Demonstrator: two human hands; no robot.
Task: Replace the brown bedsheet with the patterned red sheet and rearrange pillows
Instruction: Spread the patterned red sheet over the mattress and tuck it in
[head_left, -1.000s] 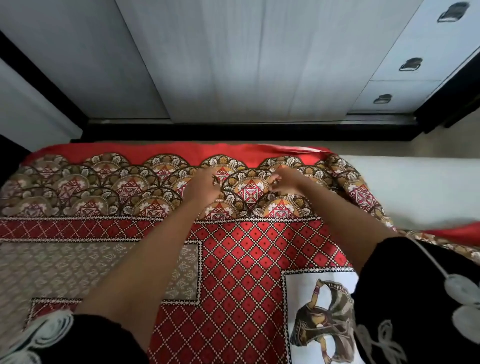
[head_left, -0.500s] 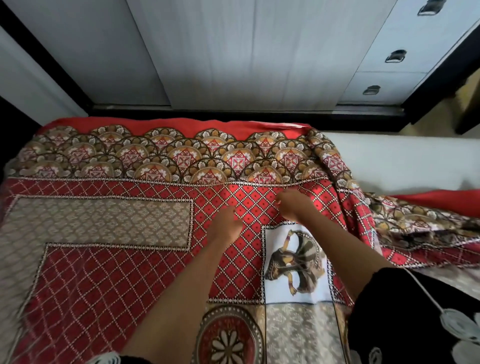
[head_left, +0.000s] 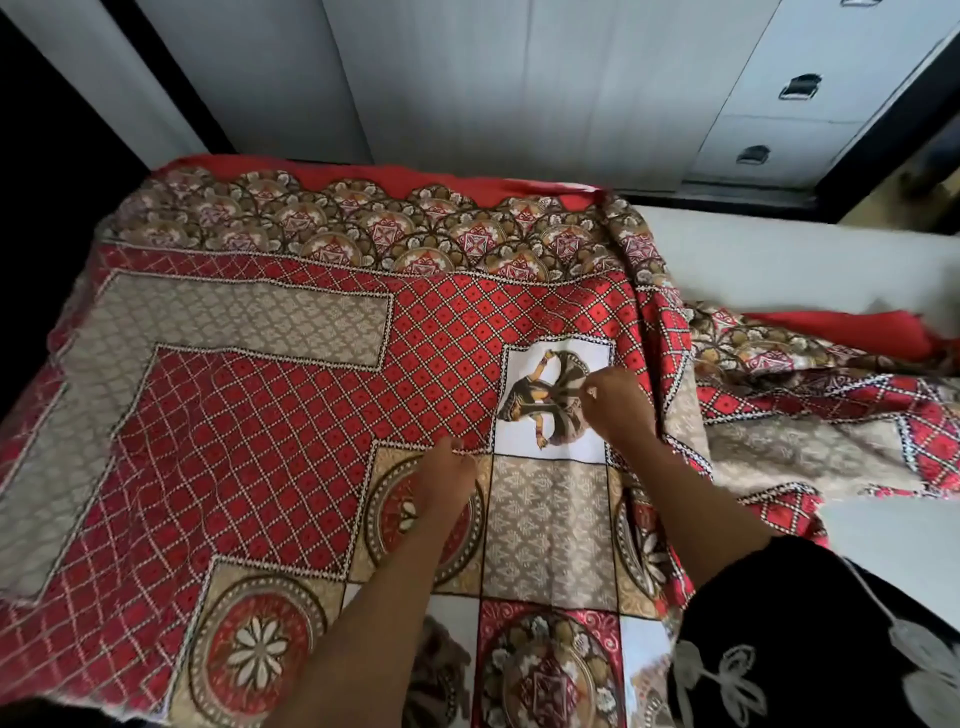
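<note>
The patterned red sheet (head_left: 291, 415) lies spread over the left part of the bed, its scalloped border along the far edge. My left hand (head_left: 447, 480) rests on the sheet near a round medallion, fingers curled down into the cloth. On the white dancer panel, my right hand (head_left: 618, 408) has its fingers bent and pinches the fabric. To the right the sheet is bunched in folds (head_left: 810, 384). No brown sheet or pillow is in view.
Bare white mattress (head_left: 789, 265) shows at the right, beyond the bunched cloth. A white wardrobe with drawers (head_left: 800, 85) stands close behind the bed's far edge. A dark gap runs along the bed's left side.
Both hands have drawn back toward me across the sheet, from the scalloped far border to the dancer panel and medallion. My view has pulled back with them.
</note>
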